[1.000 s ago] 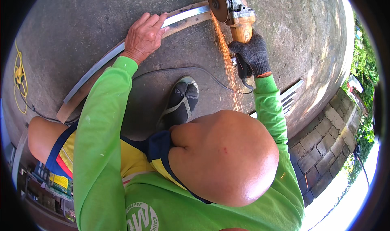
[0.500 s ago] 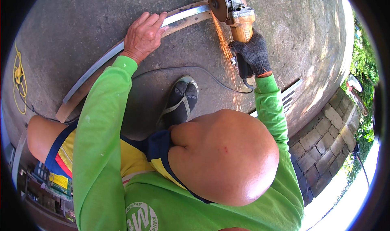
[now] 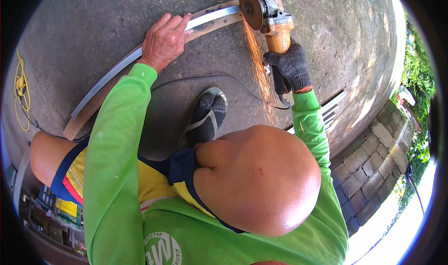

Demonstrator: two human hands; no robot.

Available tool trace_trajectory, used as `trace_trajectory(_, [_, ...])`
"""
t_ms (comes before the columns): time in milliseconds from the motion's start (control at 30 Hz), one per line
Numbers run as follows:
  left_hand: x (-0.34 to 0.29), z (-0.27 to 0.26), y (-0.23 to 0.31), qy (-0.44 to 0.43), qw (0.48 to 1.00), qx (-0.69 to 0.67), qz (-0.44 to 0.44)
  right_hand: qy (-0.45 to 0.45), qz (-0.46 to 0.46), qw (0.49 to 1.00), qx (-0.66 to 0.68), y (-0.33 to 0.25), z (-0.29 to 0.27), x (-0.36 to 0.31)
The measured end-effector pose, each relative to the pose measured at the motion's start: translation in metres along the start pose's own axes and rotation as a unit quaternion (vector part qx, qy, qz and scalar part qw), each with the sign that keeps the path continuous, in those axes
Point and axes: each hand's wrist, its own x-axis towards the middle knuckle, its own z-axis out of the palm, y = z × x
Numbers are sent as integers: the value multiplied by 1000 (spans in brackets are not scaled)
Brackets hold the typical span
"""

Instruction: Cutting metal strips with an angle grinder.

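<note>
My bare left hand [image 3: 164, 42] presses down on a long silvery metal bar [image 3: 212, 17], its fingers closed over it. The bar lies along a wooden plank [image 3: 228, 20] on the ground. My right hand [image 3: 292, 64], in a dark grey knit glove, grips the yellow-brown body of an angle grinder [image 3: 279, 34]. The grinder's brown disc [image 3: 251, 7] stands upright against the bar near its far end. Orange sparks [image 3: 255, 59] stream from the contact down toward me, passing left of the gloved hand.
A dark power cord [image 3: 228, 78] curves over the concrete floor [image 3: 336, 41] from the grinder. Beside my right forearm lie several cut metal strips [image 3: 330, 111]. My foot in a dark shoe [image 3: 208, 111] stands between my arms. A yellow cord [image 3: 21, 85] is at far left, stacked blocks [image 3: 373, 157] at right.
The grinder and my gloved hand have shifted very slightly right and down. Sparks keep flying; my left hand stays in place on the bar.
</note>
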Motion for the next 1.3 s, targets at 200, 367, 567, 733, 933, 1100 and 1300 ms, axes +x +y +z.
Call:
trace_trajectory(200, [0, 0, 0, 0, 1000, -4, 0, 3, 1, 998, 66, -11, -2, -15])
trace_trajectory(367, [-1, 2, -1, -9, 1000, -7, -5, 2, 26, 999, 27, -4, 4, -11])
trace_trajectory(567, [3, 0, 2, -1, 1000, -11, 0, 5, -3, 999, 54, -8, -3, -3])
trace_trajectory(733, [1, 0, 1, -3, 1000, 10, 5, -6, 23, 996, 81, -14, 1, -2])
trace_trajectory(933, [0, 0, 1, -2, 1000, 10, 4, 4, 26, 997, 68, -10, 3, -8])
trace_trajectory(1100, [-2, 0, -2, -6, 1000, -9, -7, 6, 12, 998, 69, -2, 10, -4])
trace_trajectory(1300, [-2, 2, 6, 13, 1000, 0, 2, 2, 8, 997, 77, -4, 1, -7])
